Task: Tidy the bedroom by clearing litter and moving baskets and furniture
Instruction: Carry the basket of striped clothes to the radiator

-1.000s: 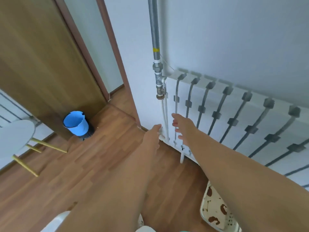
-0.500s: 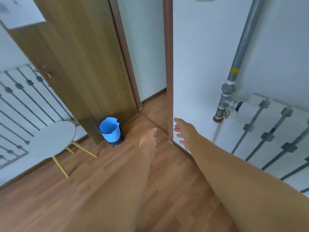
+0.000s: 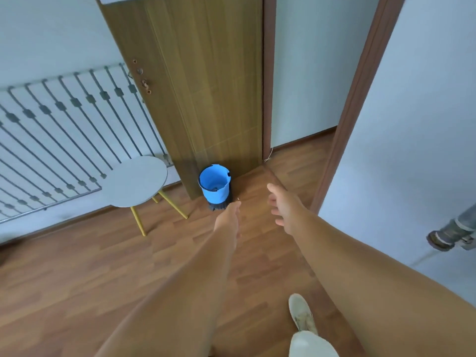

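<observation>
A small blue bin [image 3: 214,184] with a black base stands on the wooden floor against the open wooden door [image 3: 203,81]. Both my arms stretch forward toward it. My left hand [image 3: 228,220] is just in front of the bin's base, seen from the back of the wrist, so its fingers are hidden. My right hand [image 3: 282,204] hovers to the right of the bin with fingers spread and nothing in it. A tiny pale speck of litter [image 3: 238,199] lies on the floor between bin and hands.
A round white side table [image 3: 136,181] on yellow legs stands left of the bin, before a wall with a grey bar pattern. The doorway [image 3: 304,150] opens behind the bin. A grey pipe [image 3: 453,228] juts out at right. My white shoe [image 3: 302,314] is below.
My view has swung left from the radiator wall to the door. The blue bin and side table have come toward the centre, and both hands now reach toward the bin.
</observation>
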A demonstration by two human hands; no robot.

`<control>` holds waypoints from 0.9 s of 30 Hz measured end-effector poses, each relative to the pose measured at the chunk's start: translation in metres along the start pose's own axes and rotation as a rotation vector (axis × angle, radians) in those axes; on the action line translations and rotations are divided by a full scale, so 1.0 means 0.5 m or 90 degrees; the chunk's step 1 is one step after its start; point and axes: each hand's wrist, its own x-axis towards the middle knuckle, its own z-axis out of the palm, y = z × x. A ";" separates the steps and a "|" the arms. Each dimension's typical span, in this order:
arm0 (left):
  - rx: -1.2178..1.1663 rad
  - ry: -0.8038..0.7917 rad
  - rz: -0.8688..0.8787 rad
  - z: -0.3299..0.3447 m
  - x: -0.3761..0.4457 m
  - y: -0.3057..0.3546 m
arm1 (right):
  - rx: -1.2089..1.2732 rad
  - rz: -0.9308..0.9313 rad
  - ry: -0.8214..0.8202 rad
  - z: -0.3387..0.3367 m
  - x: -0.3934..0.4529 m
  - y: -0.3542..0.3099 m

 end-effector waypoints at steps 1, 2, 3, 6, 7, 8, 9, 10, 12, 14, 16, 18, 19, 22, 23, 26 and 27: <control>-0.010 0.010 0.018 -0.002 0.020 0.015 | -0.007 0.003 -0.011 0.012 0.027 -0.014; -0.018 0.030 0.038 -0.005 0.037 0.035 | -0.020 0.006 -0.024 0.026 0.054 -0.031; -0.031 0.066 0.049 -0.009 0.053 0.055 | -0.035 0.006 -0.041 0.042 0.081 -0.050; -0.091 0.158 0.063 -0.015 0.092 0.111 | -0.076 -0.011 -0.104 0.088 0.153 -0.115; -0.117 0.175 0.066 -0.014 0.104 0.124 | -0.091 -0.013 -0.119 0.099 0.174 -0.136; -0.143 0.192 0.064 -0.008 0.116 0.139 | -0.113 -0.012 -0.137 0.109 0.194 -0.161; -0.159 0.201 0.067 -0.003 0.121 0.149 | -0.126 -0.011 -0.151 0.115 0.207 -0.181; -0.175 0.212 0.072 0.002 0.125 0.164 | -0.134 -0.010 -0.169 0.123 0.219 -0.205; -0.204 0.242 0.091 0.015 0.133 0.193 | -0.149 -0.006 -0.193 0.137 0.247 -0.252; -0.224 0.264 0.108 0.019 0.142 0.217 | -0.172 -0.006 -0.206 0.154 0.272 -0.283; -0.239 0.287 0.108 0.015 0.148 0.227 | -0.191 0.000 -0.223 0.176 0.293 -0.298; -0.258 0.309 0.096 0.003 0.150 0.226 | -0.206 0.010 -0.256 0.197 0.305 -0.295; -0.271 0.326 0.089 -0.009 0.150 0.224 | -0.218 0.018 -0.279 0.210 0.306 -0.291; -0.307 0.363 0.081 -0.048 0.155 0.228 | -0.246 0.016 -0.324 0.251 0.317 -0.285; -0.318 0.370 0.078 -0.061 0.161 0.227 | -0.256 0.014 -0.335 0.264 0.321 -0.285; -0.348 0.375 0.067 -0.093 0.179 0.229 | -0.293 0.012 -0.364 0.311 0.328 -0.288; -0.353 0.375 0.064 -0.103 0.186 0.231 | -0.302 0.011 -0.371 0.326 0.330 -0.289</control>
